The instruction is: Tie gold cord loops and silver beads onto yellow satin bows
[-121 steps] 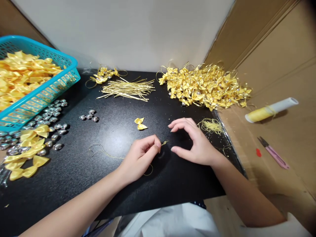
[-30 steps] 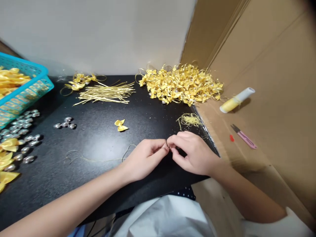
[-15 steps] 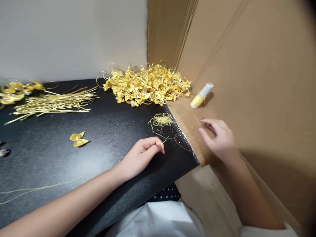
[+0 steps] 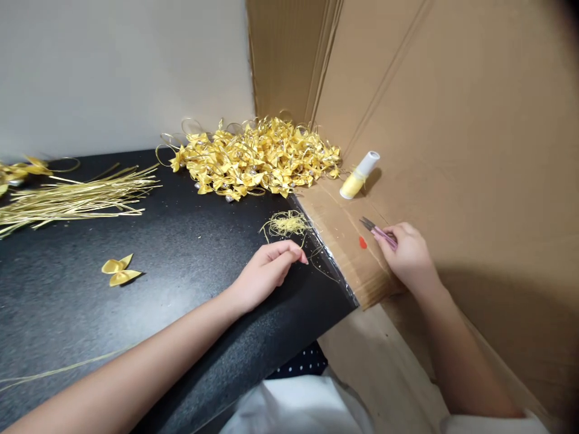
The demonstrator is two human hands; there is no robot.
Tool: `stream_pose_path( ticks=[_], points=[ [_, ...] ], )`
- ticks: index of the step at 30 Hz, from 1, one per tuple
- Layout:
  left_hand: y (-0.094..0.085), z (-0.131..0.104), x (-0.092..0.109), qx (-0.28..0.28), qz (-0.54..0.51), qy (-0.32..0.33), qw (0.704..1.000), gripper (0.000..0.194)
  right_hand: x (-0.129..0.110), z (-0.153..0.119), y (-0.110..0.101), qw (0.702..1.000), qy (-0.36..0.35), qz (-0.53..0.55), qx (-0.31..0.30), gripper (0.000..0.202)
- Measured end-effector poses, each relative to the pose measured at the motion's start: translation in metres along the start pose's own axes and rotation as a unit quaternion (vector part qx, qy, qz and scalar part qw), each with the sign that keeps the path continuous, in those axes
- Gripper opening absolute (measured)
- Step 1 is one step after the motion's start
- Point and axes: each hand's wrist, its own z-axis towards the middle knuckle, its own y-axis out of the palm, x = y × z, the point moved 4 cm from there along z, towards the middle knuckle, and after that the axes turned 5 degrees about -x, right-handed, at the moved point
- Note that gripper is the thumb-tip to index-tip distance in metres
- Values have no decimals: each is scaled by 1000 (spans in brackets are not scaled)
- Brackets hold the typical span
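Note:
My right hand [image 4: 411,256] is closed around the pink handles of a pair of thread snips [image 4: 379,231], whose dark blades point up and left over the cardboard. Beside the blades a red spot [image 4: 362,242] shows on the cardboard. My left hand [image 4: 271,268] is closed in a pinch above the black table, and a short piece of yellow thread [image 4: 303,241] rises from its fingertips. Just beyond it lies a tangle of yellow thread [image 4: 287,223]. A single gold ribbon bow [image 4: 121,271] rests on the table to the left.
A heap of gold bows with wire loops [image 4: 257,160] sits at the back against the wall. To its right a spool of yellow thread [image 4: 357,178] stands on the cardboard [image 4: 332,208]. Gold wire strips [image 4: 85,196] lie at left. Cardboard panels [image 4: 474,120] rise on the right.
The snips, hardly visible earlier, are now lifted in my right hand, and the red spot has come into sight. My left hand stays pinched. The view has shifted slightly to the right.

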Motion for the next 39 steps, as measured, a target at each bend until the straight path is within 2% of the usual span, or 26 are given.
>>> stream_pose_path(
  ticks=[5, 8, 10, 12, 14, 16, 18, 21, 23, 27, 31, 39],
  points=[
    [-1, 1, -1, 5, -39, 5, 999, 26, 3, 2, 6, 1000, 7, -20, 9, 27],
    [-1, 2, -1, 6, -42, 7, 999, 25, 0, 3, 2, 999, 25, -8, 31, 25],
    [-1, 2, -1, 10, -40, 5, 999, 24, -7, 2, -7, 995, 63, 45, 63, 21],
    [-1, 2, 0, 15, -28, 6, 999, 24, -21, -2, -14, 978, 112, 157, 78, 19],
    [-1, 3, 1, 21, -12, 13, 1000, 23, -44, -8, -15, 947, 132, 292, 31, 23],
    [-2, 3, 2, 23, 1, 23, 999, 22, -73, -15, -10, 909, 122, 394, -62, 29],
    [-2, 3, 3, 23, 12, 30, 999, 22, -98, -23, 0, 855, 124, 478, -161, 32],
    [-3, 3, 2, 27, 33, 34, 999, 23, -117, -31, 15, 779, 158, 542, -274, 44],
    [-4, 3, 2, 31, 44, 40, 998, 24, -118, -33, 23, 752, 184, 549, -315, 51],
    [-4, 3, 2, 30, 54, 52, 997, 23, -117, -32, 29, 719, 223, 563, -340, 51],
    [-3, 2, 3, 23, 53, 50, 997, 22, -124, -29, 30, 700, 227, 585, -340, 49],
    [-2, 2, 4, 28, 46, 37, 998, 22, -129, -26, 32, 700, 220, 593, -332, 44]
  ],
)
